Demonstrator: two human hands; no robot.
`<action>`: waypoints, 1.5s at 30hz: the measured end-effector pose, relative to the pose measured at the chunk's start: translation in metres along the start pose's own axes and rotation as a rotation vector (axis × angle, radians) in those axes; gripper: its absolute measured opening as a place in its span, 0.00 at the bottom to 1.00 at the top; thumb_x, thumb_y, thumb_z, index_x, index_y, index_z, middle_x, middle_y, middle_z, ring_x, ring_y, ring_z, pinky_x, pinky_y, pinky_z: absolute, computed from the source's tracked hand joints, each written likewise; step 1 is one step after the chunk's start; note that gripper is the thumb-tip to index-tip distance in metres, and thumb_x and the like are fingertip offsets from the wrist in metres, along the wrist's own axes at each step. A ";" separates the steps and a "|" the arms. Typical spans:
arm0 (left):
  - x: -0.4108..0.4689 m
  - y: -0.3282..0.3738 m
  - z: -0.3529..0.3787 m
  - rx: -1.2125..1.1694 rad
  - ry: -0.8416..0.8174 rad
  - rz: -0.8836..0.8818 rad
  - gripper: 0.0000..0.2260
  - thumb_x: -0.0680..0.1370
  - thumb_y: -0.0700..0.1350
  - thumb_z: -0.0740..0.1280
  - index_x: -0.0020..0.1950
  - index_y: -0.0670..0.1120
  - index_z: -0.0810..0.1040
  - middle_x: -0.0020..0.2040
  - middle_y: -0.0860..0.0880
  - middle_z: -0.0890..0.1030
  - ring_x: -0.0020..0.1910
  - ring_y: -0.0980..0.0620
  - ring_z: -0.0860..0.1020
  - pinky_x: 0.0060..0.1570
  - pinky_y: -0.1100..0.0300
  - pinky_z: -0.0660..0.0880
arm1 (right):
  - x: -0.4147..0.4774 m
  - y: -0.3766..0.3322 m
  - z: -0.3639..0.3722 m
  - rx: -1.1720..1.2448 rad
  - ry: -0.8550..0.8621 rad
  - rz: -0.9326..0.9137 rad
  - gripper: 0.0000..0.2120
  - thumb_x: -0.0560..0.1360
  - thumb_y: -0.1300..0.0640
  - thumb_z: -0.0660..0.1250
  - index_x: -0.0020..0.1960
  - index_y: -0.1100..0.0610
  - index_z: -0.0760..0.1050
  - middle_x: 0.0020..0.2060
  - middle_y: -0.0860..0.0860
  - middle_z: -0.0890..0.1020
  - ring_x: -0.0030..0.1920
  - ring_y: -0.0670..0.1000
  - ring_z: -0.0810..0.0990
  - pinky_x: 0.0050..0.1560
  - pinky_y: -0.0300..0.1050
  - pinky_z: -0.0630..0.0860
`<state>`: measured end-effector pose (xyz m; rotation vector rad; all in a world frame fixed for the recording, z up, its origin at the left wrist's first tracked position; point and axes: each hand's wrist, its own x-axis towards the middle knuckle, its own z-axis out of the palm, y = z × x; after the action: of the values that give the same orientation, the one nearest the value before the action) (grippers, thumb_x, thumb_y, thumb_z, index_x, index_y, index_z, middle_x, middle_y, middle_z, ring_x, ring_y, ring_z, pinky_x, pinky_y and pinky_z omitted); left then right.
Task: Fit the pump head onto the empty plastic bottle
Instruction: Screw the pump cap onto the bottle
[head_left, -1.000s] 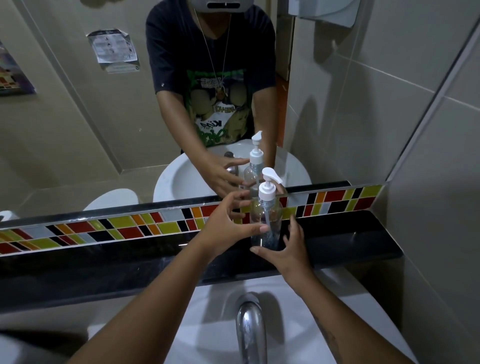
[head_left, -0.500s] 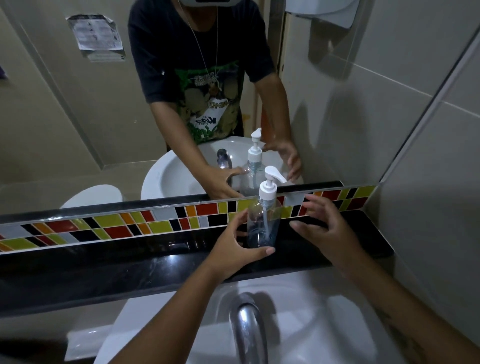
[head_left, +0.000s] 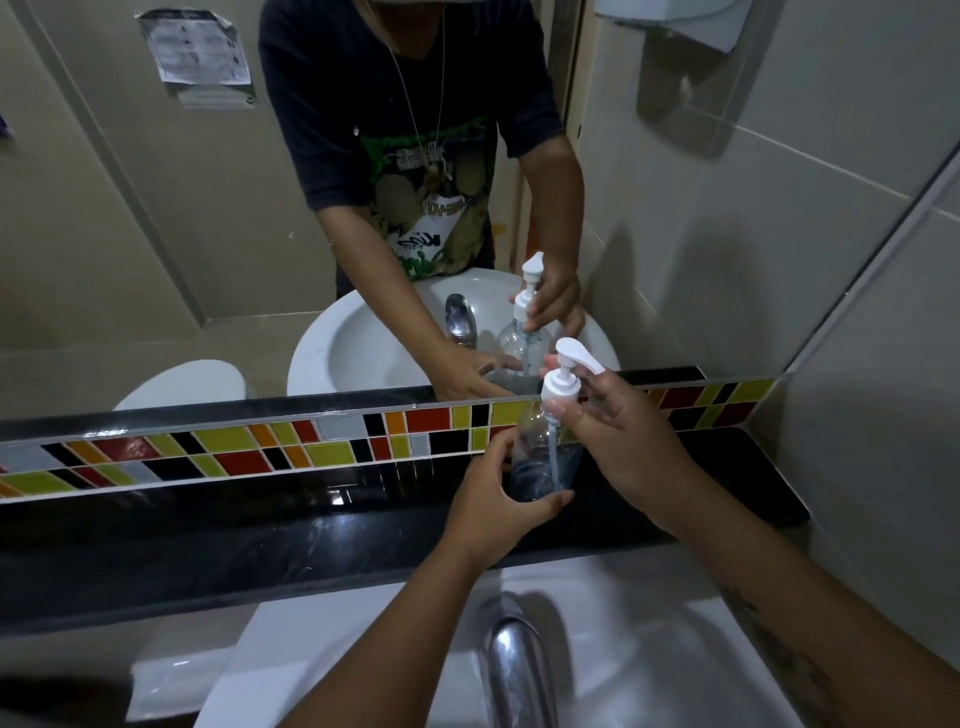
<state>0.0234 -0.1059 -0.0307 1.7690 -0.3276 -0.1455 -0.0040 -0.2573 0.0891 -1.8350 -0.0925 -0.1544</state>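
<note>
A clear, empty plastic bottle (head_left: 537, 452) stands upright on the black shelf (head_left: 291, 519) under the mirror. A white pump head (head_left: 566, 371) sits on its neck, nozzle pointing right, with its tube running down inside. My left hand (head_left: 493, 512) wraps the bottle's lower body from the left. My right hand (head_left: 618, 441) pinches the pump head's collar from the right with thumb and fingers. The mirror repeats the bottle and both hands.
A white basin (head_left: 649, 670) with a chrome tap (head_left: 511, 665) lies right below the shelf. A strip of coloured tiles (head_left: 249, 447) runs along the shelf's back under the mirror (head_left: 156, 234). A grey tiled wall (head_left: 883, 415) closes the right side.
My right hand, which hovered open to the right of the bottle, has come in and closed on the pump head's collar. My left hand still holds the bottle's base.
</note>
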 end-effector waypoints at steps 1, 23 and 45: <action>0.000 -0.001 0.001 0.020 0.003 -0.008 0.34 0.66 0.60 0.83 0.69 0.67 0.73 0.65 0.56 0.82 0.64 0.57 0.81 0.63 0.54 0.82 | 0.001 0.000 0.000 0.007 0.011 -0.007 0.18 0.76 0.52 0.68 0.64 0.41 0.74 0.54 0.36 0.83 0.56 0.39 0.81 0.48 0.32 0.76; -0.007 0.002 0.003 0.165 0.069 0.007 0.35 0.65 0.68 0.79 0.70 0.68 0.71 0.63 0.58 0.82 0.60 0.58 0.82 0.60 0.51 0.83 | -0.011 -0.004 0.005 -0.112 0.193 -0.078 0.16 0.76 0.55 0.68 0.63 0.46 0.75 0.53 0.37 0.81 0.55 0.37 0.79 0.54 0.34 0.76; -0.010 0.010 0.002 0.163 0.050 -0.002 0.34 0.67 0.66 0.79 0.70 0.61 0.73 0.65 0.53 0.83 0.62 0.52 0.83 0.60 0.46 0.84 | -0.008 -0.026 0.014 -0.237 0.317 -0.037 0.21 0.67 0.54 0.78 0.54 0.57 0.72 0.54 0.53 0.80 0.55 0.51 0.79 0.56 0.52 0.77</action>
<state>0.0117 -0.1062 -0.0222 1.9311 -0.3081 -0.0772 -0.0143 -0.2366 0.1086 -2.0214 0.1187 -0.4980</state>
